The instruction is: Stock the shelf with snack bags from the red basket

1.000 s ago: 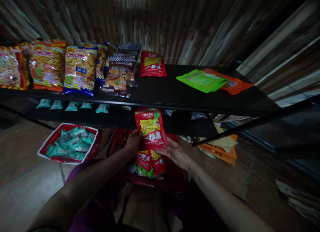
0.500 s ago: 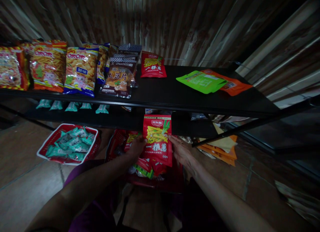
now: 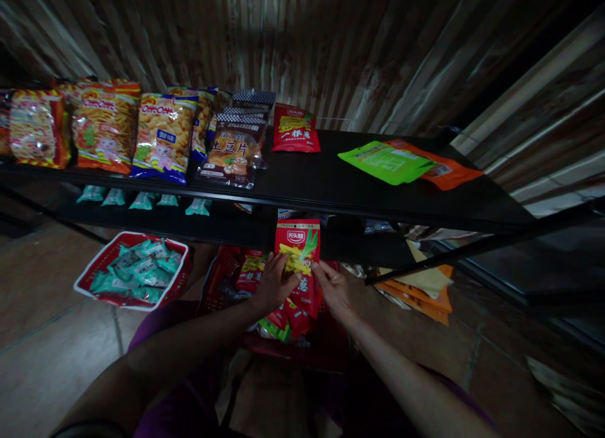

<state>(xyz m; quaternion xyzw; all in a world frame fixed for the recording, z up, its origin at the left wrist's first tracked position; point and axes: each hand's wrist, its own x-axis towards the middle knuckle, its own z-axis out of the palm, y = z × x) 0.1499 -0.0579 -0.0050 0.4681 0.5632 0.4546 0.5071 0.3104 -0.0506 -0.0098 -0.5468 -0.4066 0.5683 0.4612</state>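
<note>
Head view, red packet (image 3: 306,252): held upright above the red basket (image 3: 302,356), in front of the lower shelf (image 3: 227,227).
Left hand (image 3: 274,283): laid across the packet's front, fingers partly curled; impossible to tell whether pinching or merely pressing.
Right hand (image 3: 333,293): nearly closed, with the packet's right edge apparently between thumb and fingers.
Slip risk: could drop onto the similar packets (image 3: 250,275) in the basket, from a loosened right-edge pinch.
Crush risk: could crease, from hard pressing across the front.
Snag risk: could catch under the upper shelf (image 3: 302,181), from lifting too close.
Hidden: part of the packet's print, behind the left fingers.
Cut off: leftmost snack bag (image 3: 4,126), at the frame edge.
Murky: silvery pack (image 3: 377,227), in shadow.
</note>
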